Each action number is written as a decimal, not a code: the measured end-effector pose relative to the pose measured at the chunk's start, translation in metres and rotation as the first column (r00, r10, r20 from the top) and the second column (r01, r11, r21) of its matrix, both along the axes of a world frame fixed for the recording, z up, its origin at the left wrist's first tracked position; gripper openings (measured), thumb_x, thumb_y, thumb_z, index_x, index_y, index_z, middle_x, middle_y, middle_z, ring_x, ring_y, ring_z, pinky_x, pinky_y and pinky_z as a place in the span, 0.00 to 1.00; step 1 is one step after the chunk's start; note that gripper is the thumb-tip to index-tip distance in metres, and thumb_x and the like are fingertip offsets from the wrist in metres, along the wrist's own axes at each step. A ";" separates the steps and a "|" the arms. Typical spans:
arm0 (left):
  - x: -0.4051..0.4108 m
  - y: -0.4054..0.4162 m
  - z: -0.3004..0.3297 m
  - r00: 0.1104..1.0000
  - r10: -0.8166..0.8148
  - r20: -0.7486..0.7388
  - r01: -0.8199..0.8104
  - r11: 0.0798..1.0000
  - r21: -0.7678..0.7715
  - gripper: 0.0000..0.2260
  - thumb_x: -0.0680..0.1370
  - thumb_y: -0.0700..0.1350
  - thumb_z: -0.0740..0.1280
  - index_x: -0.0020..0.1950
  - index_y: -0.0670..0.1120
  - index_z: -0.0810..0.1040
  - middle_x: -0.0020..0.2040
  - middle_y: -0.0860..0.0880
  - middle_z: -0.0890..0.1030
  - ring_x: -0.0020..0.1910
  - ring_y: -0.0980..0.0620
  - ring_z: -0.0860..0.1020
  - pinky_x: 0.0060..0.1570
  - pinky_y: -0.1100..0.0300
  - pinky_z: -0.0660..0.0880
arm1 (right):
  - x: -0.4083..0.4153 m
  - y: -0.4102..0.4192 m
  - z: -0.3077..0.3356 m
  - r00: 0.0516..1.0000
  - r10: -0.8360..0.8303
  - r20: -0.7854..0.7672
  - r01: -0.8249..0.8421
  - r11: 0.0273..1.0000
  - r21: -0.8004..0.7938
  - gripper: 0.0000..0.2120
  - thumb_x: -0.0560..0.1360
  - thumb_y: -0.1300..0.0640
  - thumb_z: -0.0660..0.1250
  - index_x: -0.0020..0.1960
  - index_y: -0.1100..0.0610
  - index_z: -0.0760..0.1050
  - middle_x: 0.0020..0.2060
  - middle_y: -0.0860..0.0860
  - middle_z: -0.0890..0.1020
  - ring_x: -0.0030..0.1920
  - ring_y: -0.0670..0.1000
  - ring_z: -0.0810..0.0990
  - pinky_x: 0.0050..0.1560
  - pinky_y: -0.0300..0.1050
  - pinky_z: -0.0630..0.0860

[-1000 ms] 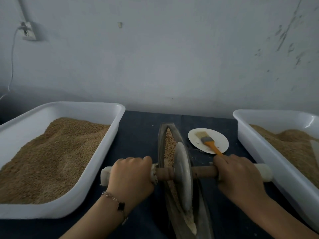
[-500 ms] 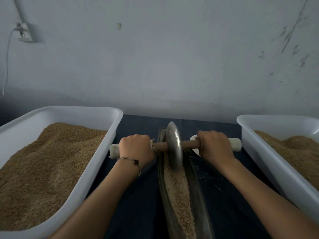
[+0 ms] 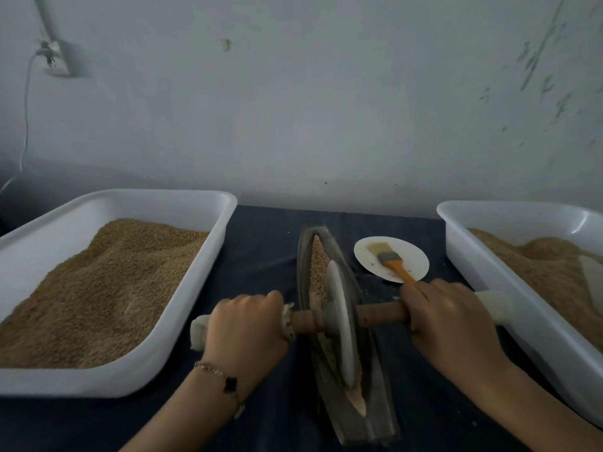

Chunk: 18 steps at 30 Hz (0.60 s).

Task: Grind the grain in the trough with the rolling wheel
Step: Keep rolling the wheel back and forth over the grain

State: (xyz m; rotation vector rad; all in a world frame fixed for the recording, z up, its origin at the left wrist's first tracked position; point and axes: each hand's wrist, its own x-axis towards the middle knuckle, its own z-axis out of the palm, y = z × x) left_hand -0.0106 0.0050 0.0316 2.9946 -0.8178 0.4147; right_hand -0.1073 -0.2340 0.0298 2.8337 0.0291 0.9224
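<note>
Roughly by size: pale grey wall [image 3: 326, 109] behind, marked at right, with white socket [image 3: 55, 62] and cable at upper left. Dark blue cloth-covered surface [image 3: 261, 256] below.

Large white plastic tub on the left [image 3: 225, 223], heaped with brown grain [image 3: 98, 288]. Second white plastic tub on the right [image 3: 463, 256], also part-filled with brown grain, cut off by the frame edge.

Long narrow boat-shaped grey metal trough [image 3: 336, 252] between the tubs, running away from the camera, far tip pointed. Tan grain in the trough [image 3: 318, 259] visible beyond the wheel and as a paler strip at the near end.

Grey metal disc wheel [image 3: 339, 324] standing on edge inside the trough, around mid-length toward the near half. Brown wooden axle [image 3: 381, 313] through its hub, crossing the trough, both ends wrapped in white cloth.

Left hand [image 3: 246, 324] with closed grip, fingers curled over the left wrapped end; thin chain bracelet [image 3: 218, 375] with dark charm on the wrist. Right hand [image 3: 453, 318] likewise clenched round the right end, white wrap sticking out past it near the right tub.

Small round white plate [image 3: 411, 259] just right of the trough's far half. Orange-handled brush with pale bristles [image 3: 388, 259] lying on it, handle overhanging the rim toward the right hand.
</note>
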 end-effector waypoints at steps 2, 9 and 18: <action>-0.006 0.002 0.001 1.000 -0.017 0.009 0.017 1.000 0.003 0.11 0.75 0.53 0.59 0.36 0.54 0.58 0.31 0.56 0.64 0.33 0.56 0.65 0.31 0.61 0.58 | -0.006 0.000 0.000 1.000 0.010 -0.016 -0.010 1.000 0.003 0.21 0.53 0.67 0.78 0.32 0.52 0.69 0.26 0.47 0.72 0.26 0.48 0.68 0.30 0.42 0.58; 0.022 -0.011 0.000 0.999 0.014 0.030 -0.015 1.000 0.021 0.13 0.74 0.53 0.60 0.34 0.54 0.58 0.31 0.56 0.65 0.29 0.58 0.63 0.27 0.63 0.54 | 0.029 -0.009 -0.008 0.998 -0.054 -0.044 0.055 0.998 0.021 0.19 0.54 0.64 0.79 0.31 0.53 0.70 0.25 0.49 0.74 0.25 0.51 0.71 0.27 0.43 0.61; 0.109 -0.044 0.010 1.000 0.024 0.013 -0.024 0.999 -0.022 0.11 0.76 0.52 0.60 0.34 0.51 0.69 0.31 0.54 0.73 0.28 0.56 0.70 0.29 0.62 0.62 | 0.127 -0.034 0.006 0.960 -0.159 -0.232 0.182 0.980 0.085 0.08 0.70 0.56 0.64 0.40 0.48 0.65 0.35 0.47 0.77 0.34 0.53 0.71 0.34 0.45 0.59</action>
